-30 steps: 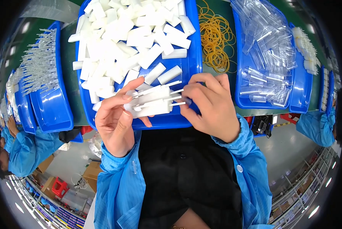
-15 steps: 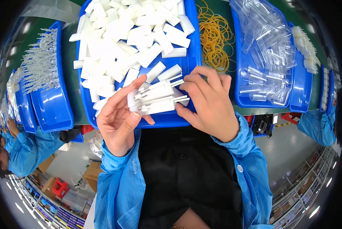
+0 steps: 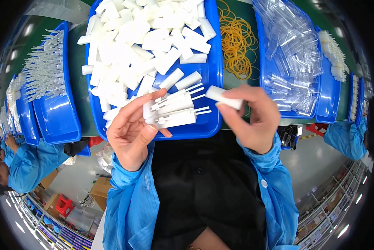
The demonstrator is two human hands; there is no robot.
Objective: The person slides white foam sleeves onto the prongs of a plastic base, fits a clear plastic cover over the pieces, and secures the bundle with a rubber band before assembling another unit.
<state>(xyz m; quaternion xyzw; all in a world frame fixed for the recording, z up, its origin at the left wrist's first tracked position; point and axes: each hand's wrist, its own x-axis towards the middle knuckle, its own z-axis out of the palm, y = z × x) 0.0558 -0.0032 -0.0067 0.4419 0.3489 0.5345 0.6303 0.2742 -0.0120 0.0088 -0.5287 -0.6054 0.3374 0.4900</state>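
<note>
With the left hand point(image 3: 130, 133) clenched around a fanned bundle of white tubes point(image 3: 172, 110) and the right hand point(image 3: 251, 118) pinching one white cap point(image 3: 223, 96) at its fingertips, just beside the bundle's thin tips, aligning that cap squarely seems wise.

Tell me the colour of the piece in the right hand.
White piece, right hand; head view.

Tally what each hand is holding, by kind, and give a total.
White plastic pieces with thin stems, bunched in the left hand: 3
White plastic cap, pinched in the right hand: 1
Total: 4
</note>
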